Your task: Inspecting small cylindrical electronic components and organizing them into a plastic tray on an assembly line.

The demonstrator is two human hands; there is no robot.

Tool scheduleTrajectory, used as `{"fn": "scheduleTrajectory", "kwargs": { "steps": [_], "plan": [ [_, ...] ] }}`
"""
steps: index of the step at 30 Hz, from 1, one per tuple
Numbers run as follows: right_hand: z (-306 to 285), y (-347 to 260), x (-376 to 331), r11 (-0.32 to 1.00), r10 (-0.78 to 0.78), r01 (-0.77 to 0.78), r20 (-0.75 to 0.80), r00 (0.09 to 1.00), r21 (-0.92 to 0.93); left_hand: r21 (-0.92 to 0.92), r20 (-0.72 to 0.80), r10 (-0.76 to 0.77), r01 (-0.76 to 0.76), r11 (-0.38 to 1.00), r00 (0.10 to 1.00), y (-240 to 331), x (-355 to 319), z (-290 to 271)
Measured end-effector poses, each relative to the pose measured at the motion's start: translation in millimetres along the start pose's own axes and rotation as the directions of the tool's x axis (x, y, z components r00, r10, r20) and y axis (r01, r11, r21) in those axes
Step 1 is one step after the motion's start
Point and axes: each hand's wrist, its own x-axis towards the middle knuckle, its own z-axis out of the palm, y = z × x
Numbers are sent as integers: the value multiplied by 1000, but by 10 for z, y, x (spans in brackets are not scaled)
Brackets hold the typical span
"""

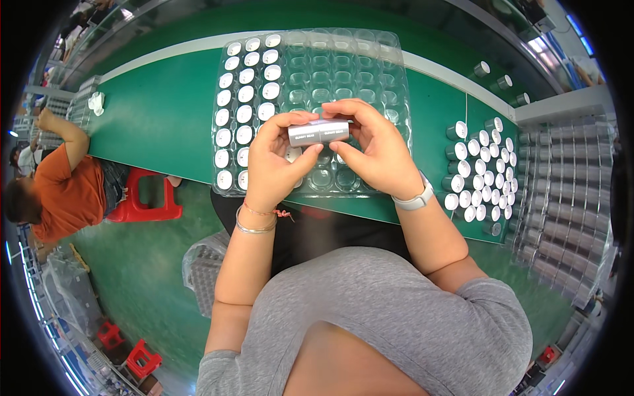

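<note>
Two silver cylinders (305,134), end to end, are pinched by the left hand (272,150) and right hand (378,148) over one clear tray (344,79), three left columns holding white-topped canisters (246,94).

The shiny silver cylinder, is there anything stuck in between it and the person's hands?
Nothing visible: the bare left hand and bare right hand both touch the shiny silver cylinder directly. The clear plastic pocketed tray lies underneath, not between.

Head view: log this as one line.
left hand and right hand: hold silver cylindrical item | clear plastic tray: left columns loaded | white-topped grey cylinders: on green table, right
</note>
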Motion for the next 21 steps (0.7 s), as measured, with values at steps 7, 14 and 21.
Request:
{"fn": "scheduleTrajectory", "kwargs": {
  "steps": [7,14,21],
  "plan": [
    [-39,12,-2,992,-37,41,33,999,-116,-102,-43,-51,47,994,998,60,-8,35],
    [-29,69,-7,989,33,-12,-143,989,148,-142,-84,-47,35,989,995,48,-28,-4],
    [12,35,-23,995,-16,20,-49,999,97,3,-52,34,-33,999,998,28,-2,4]
  ]
}}
